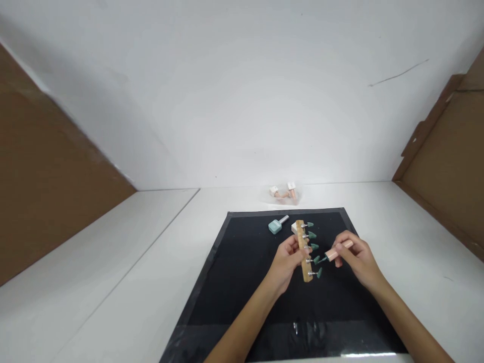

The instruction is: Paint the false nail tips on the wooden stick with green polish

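Observation:
My left hand (286, 262) grips a wooden strip (304, 252) near its middle, holding it upright above the black mat (260, 282). Several metal stems stick out from the strip's right side, each bearing a green nail tip (319, 273). Pinched in my right hand (353, 257) is a pink polish cap (339, 250), whose green-coated brush (323, 259) points left, close to the second nail tip from the bottom; whether they touch is unclear. Partly hidden behind the strip and my left hand, a white bottle (294, 228) sits on the mat.
A pale teal bottle with a silver cap (275, 226) lies at the mat's back. Behind the mat, a clear plastic bag (285, 195) holds white and pink bottles. Brown cardboard panels (49, 166) flank the white table (159, 252), and a white wall rises behind.

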`<state>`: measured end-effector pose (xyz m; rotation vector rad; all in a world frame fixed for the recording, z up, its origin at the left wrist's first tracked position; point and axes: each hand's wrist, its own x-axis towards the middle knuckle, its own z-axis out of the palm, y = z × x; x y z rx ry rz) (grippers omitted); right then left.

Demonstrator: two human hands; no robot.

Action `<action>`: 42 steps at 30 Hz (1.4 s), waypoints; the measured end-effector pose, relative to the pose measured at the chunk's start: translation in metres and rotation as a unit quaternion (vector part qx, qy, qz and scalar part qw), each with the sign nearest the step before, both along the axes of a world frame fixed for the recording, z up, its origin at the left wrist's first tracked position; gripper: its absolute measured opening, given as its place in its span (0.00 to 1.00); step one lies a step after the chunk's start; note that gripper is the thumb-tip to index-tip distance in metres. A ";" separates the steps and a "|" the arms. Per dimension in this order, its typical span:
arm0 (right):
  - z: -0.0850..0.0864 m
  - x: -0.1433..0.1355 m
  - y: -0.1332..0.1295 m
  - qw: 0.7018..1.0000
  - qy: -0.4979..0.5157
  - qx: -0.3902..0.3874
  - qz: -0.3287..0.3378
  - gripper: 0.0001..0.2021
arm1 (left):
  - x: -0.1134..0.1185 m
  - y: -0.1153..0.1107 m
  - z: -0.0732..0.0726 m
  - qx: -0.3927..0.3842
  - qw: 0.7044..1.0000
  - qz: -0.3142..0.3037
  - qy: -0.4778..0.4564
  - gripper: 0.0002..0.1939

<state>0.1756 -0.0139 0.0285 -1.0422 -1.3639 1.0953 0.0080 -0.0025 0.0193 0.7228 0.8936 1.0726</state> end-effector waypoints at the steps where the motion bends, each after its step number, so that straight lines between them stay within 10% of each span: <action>1: 0.000 0.000 0.000 1.000 -0.003 0.001 0.000 0.14 | 0.000 0.000 0.000 0.000 1.000 0.000 0.001 0.19; 42: -0.012 0.000 0.003 0.995 0.079 -0.012 -0.056 0.14 | -0.008 -0.001 -0.004 -0.036 0.997 -0.023 -0.062 0.19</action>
